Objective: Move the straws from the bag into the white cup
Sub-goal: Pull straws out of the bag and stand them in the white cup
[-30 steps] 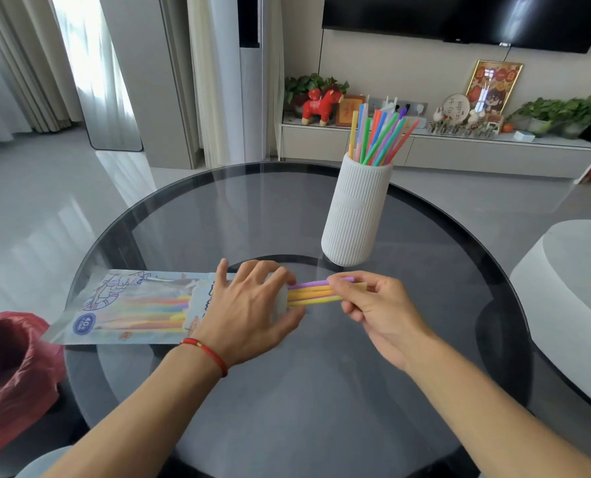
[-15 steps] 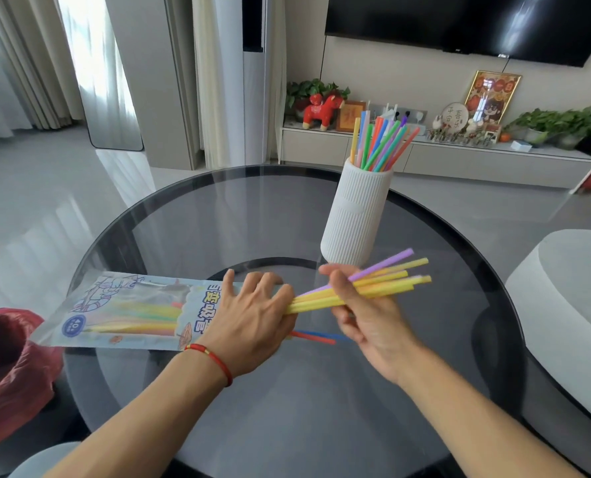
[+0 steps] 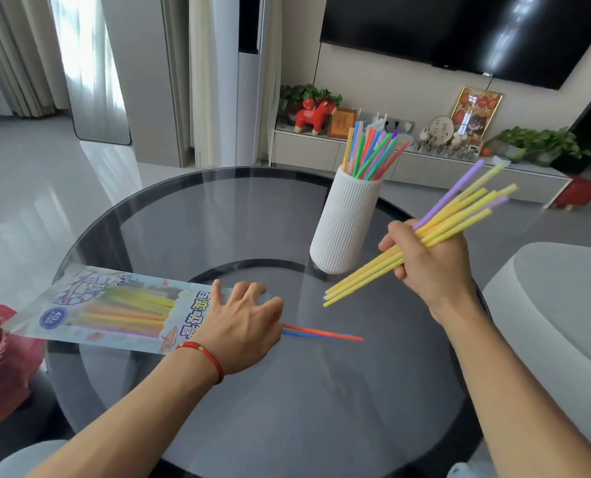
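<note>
Clenched in the right hand (image 3: 432, 267) is a bundle of yellow and purple straws (image 3: 456, 208), held tilted above the glass table (image 3: 287, 408), just right of the white cup (image 3: 346, 222) that already stands full of coloured straws. Well left of that grip, the left hand (image 3: 242, 326) presses flat, fingers spread, on the open end of the bag (image 3: 90, 305). Red and blue straws (image 3: 321, 334) poke out from under it.

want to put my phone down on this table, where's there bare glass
The near half of the glass table between the two forearms is bare, and so is the far-left part behind the straw bag. It is crowded by the left hand, where two loose straws lie, and around the white cup.
</note>
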`<state>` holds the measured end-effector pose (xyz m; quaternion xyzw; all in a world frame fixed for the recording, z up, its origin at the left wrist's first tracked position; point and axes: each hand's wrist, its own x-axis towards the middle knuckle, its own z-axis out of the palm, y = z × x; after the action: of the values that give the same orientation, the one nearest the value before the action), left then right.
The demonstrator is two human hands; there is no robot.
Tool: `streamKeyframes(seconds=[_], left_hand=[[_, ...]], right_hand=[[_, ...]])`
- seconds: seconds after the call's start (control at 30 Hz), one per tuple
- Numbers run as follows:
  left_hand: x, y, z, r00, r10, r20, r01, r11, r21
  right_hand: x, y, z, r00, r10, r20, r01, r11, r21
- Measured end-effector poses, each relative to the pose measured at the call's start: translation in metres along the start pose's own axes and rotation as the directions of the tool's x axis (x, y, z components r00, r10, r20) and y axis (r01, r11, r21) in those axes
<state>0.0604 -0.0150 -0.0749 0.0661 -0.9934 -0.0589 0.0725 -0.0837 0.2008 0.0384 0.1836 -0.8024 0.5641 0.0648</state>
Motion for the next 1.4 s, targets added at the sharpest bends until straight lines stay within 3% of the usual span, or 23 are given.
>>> streamKeyframes(seconds=[0.13, 0.23, 0.33, 0.43, 0.57, 0.67, 0.8, 0.93, 1.13, 1.4], left_hand=[[-0.001, -0.001, 0.002, 1.000, 0.024, -0.005, -0.024, 1.000, 0.003], [-0.001, -0.001, 0.001, 1.000, 0.021, 0.005, -0.021, 1.000, -0.001], [0.000, -0.002, 0.002, 1.000, 0.024, 0.002, -0.023, 0.999, -0.023], [0.002, -0.002, 0.003, 1.000, 0.015, -0.003, -0.015, 0.998, -0.055], [0.007, 0.001, 0.005, 1.000, 0.008, 0.000, -0.008, 0.994, -0.109], [0.009, 0.002, 0.004, 0.999, 0.004, -0.039, -0.010, 0.987, -0.160], [0.009, 0.004, 0.001, 0.996, 0.003, -0.094, -0.021, 0.980, -0.198], [0.008, 0.004, -0.001, 0.994, 0.007, -0.109, -0.029, 0.978, -0.206], [0.010, 0.005, -0.004, 0.997, -0.005, -0.083, -0.013, 0.978, -0.210], [0.010, 0.006, -0.007, 0.999, -0.009, -0.032, 0.003, 0.984, -0.177]], right_hand=[[0.017, -0.015, 0.019, 0.979, -0.191, 0.077, 0.206, 0.924, -0.321], [0.006, 0.012, 0.049, 0.970, -0.088, 0.229, 0.183, 0.879, -0.440], [-0.005, 0.043, 0.059, 0.977, -0.076, 0.197, 0.158, 0.884, -0.440], [-0.005, 0.051, 0.051, 0.993, -0.063, 0.100, 0.096, 0.924, -0.369], [-0.007, 0.055, 0.039, 0.990, 0.138, 0.023, -0.127, 0.957, -0.260], [-0.001, 0.046, 0.031, 0.973, 0.231, -0.022, -0.231, 0.973, -0.011], [0.031, 0.005, 0.019, 0.974, 0.171, -0.150, -0.094, 0.903, 0.419], [0.073, -0.036, 0.011, 0.945, 0.130, -0.300, 0.052, 0.846, 0.531], [0.104, -0.053, 0.018, 0.947, 0.056, -0.317, 0.076, 0.918, 0.388], [0.118, -0.062, 0.030, 0.960, -0.007, -0.281, -0.010, 0.998, -0.058]])
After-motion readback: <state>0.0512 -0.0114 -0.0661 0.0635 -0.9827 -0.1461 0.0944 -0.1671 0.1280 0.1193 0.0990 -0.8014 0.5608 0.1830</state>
